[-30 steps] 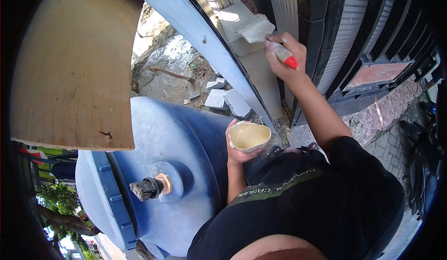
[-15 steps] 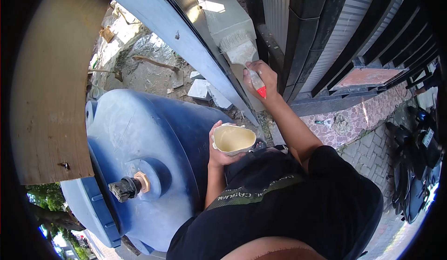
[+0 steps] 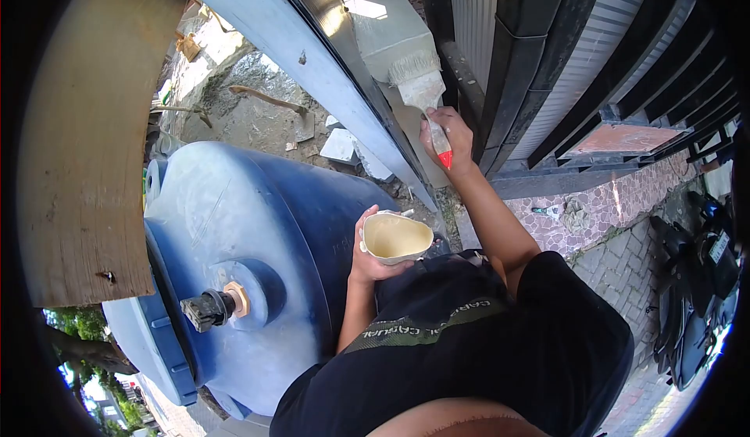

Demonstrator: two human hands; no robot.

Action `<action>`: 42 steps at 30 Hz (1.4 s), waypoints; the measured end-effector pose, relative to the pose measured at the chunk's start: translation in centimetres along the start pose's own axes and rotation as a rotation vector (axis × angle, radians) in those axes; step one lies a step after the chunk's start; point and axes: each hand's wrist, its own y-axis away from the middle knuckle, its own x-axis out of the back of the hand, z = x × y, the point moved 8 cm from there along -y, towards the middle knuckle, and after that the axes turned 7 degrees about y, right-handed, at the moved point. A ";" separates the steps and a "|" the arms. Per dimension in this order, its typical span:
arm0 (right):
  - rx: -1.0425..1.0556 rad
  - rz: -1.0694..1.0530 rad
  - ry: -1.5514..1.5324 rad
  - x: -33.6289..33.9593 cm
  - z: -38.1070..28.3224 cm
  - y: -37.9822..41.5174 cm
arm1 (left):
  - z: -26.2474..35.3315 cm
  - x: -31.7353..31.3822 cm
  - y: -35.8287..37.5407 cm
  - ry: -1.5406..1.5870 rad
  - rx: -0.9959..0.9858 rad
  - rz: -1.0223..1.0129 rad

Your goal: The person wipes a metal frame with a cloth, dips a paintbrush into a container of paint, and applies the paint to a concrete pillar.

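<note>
My right hand [image 3: 451,137] is closed round the handle of a wide paintbrush [image 3: 423,91], whose handle end is red. Its pale, coated bristles lie against the top of a narrow grey wall [image 3: 388,38]. Lower down, my left hand [image 3: 370,254] grips a cut-open container [image 3: 397,237] from its left side and below. Cream-coloured paint coats the inside of the container, and its rim is uneven. It is held in front of my dark shirt, beside the blue tank.
A large blue water tank [image 3: 234,195] lies at the left, next to a wooden board [image 3: 86,140]. A pale metal beam [image 3: 305,62] slants past the wall. Dark metal fencing [image 3: 523,54] stands close on the right, with parked motorbikes [image 3: 699,281] beyond. A hoe [image 3: 273,102] rests in wet cement.
The brush and my right hand have shifted slightly right and down in view, with the bristles still on the wall. The whole view has moved a little; my left hand keeps the container.
</note>
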 end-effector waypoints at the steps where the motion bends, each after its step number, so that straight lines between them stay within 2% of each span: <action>1: 0.003 0.003 -0.003 0.2 0.0 0.6 | 0.0 0.1 0.1 -0.003 -0.005 0.000; 4: -0.160 -0.009 -0.010 1.3 0.4 2.5 | -0.2 0.3 0.3 -0.009 -0.008 -0.006; 5: -0.155 -0.006 -0.011 1.5 0.0 2.6 | -0.2 0.4 0.3 -0.012 -0.005 -0.002; 7: -0.372 0.020 0.016 2.6 0.1 1.7 | -0.4 0.6 0.2 -0.013 -0.001 0.002; 10: -0.534 0.016 -0.037 2.2 0.5 -2.6 | -0.5 0.5 0.1 -0.049 -0.002 -0.006; 12: -0.715 -0.039 -0.037 1.5 1.1 -5.7 | 0.2 0.0 -0.4 -0.038 -0.043 -0.013; 17: -0.666 -0.093 0.150 1.3 -0.6 -11.6 | 0.1 0.2 -0.3 -0.004 -0.038 -0.003; 23: -0.582 -0.004 0.006 2.0 -1.6 -11.1 | 0.7 0.5 -0.3 0.007 -0.082 -0.011; 25: -0.387 0.138 -0.161 2.6 -2.5 -10.1 | 0.4 0.8 -0.1 0.010 -0.061 -0.011; 26: -0.292 0.120 -0.135 2.7 -3.5 -9.6 | 0.4 0.8 -0.1 0.011 -0.062 -0.007; 27: -0.290 0.118 -0.137 2.2 -2.9 -8.8 | 0.4 0.7 -0.2 0.017 -0.051 -0.008; 29: -0.079 0.106 -0.046 0.9 -3.1 -6.3 | 0.3 0.8 -0.2 0.023 -0.035 -0.005; 32: 0.016 0.041 -0.032 -0.8 -1.9 -2.5 | 0.0 0.8 -0.2 -0.008 -0.015 -0.003; 35: -0.010 0.044 -0.074 -0.3 -1.1 -0.3 | 0.2 0.9 -0.1 -0.067 -0.003 0.006; 37: -0.034 0.046 -0.074 0.2 -1.4 -0.7 | 0.3 0.9 0.0 0.030 0.019 0.036; 39: 0.050 0.107 -0.054 1.1 -2.3 -1.4 | 0.2 1.1 0.1 -0.014 0.018 0.024; 42: 0.070 0.069 -0.087 0.2 -2.3 -3.3 | 0.3 0.7 -0.1 -0.050 0.006 0.002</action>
